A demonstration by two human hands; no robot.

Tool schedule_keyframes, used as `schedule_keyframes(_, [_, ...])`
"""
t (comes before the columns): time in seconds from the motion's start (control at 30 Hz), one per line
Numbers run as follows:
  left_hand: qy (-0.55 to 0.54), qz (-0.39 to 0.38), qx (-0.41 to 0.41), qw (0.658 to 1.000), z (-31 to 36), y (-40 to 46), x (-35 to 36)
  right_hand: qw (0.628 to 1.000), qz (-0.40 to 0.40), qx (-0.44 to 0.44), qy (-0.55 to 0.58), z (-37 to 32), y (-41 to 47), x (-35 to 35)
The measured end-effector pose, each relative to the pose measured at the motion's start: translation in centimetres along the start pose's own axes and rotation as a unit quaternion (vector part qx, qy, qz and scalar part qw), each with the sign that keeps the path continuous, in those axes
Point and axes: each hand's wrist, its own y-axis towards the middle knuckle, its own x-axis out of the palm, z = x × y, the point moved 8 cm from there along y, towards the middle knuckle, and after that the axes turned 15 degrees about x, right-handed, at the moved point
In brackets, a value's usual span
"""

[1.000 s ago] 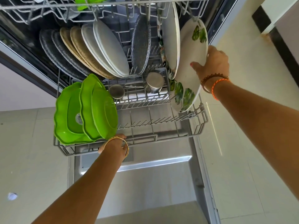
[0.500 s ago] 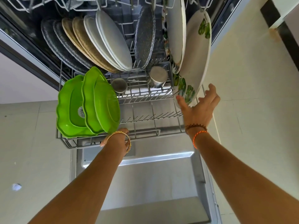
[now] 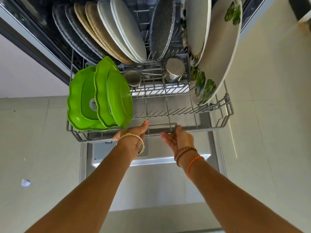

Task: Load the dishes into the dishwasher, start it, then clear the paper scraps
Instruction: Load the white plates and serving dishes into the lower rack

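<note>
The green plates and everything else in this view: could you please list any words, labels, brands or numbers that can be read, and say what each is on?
Round sticker on the back green plate: it carries print, but too small and blurred to read.
No other text shows on the dishes, the rack or the dishwasher door.

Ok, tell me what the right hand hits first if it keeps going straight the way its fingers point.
The right hand points at the front rail of the lower rack. It would likely meet that rail first; its fingertips look about at it already, though depth is unclear.

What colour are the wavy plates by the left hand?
Bright green wavy plates, beside the left hand, seen best in the head view.
</note>
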Motion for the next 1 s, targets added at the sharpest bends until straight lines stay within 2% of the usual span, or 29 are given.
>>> schedule_keyframes(0.1, [-0.062, 0.05, 0.012, 0.997, 2.1, 1.7, 0.2, 0.998, -0.052, -0.016, -0.022, -1.4, -0.4, 2.3])
schedule_keyframes(0.17, [-0.034, 0.059, 0.046, 0.997, 3.7, 2.4, 0.3, 0.998, -0.054, -0.013, -0.015, -1.9, -0.4, 3.8])
schedule_keyframes(0.23, [-0.015, 0.038, 0.054, 0.998, 4.6, 2.9, 0.5, 0.999, -0.046, -0.01, -0.005, -2.5, -0.2, 5.0])
schedule_keyframes(0.33, [0.006, -0.033, 0.054, 0.998, 5.4, 3.5, 1.4, 0.998, -0.033, -0.033, -0.034, -3.5, 0.1, 6.1])
schedule_keyframes(0.53, [0.02, -0.012, 0.066, 0.998, 8.3, 4.6, 3.2, 0.997, 0.006, -0.073, -0.012, -6.1, -0.2, 7.6])
schedule_keyframes(0.77, [0.039, -0.012, 0.078, 0.996, 10.3, 5.9, 4.2, 0.986, 0.074, -0.11, -0.096, -8.1, 1.0, 9.3])
schedule_keyframes(1.0, [0.017, 0.023, 0.089, 0.996, 12.3, 9.1, 5.3, 0.973, 0.086, -0.146, -0.158, -11.5, 2.9, 12.3])
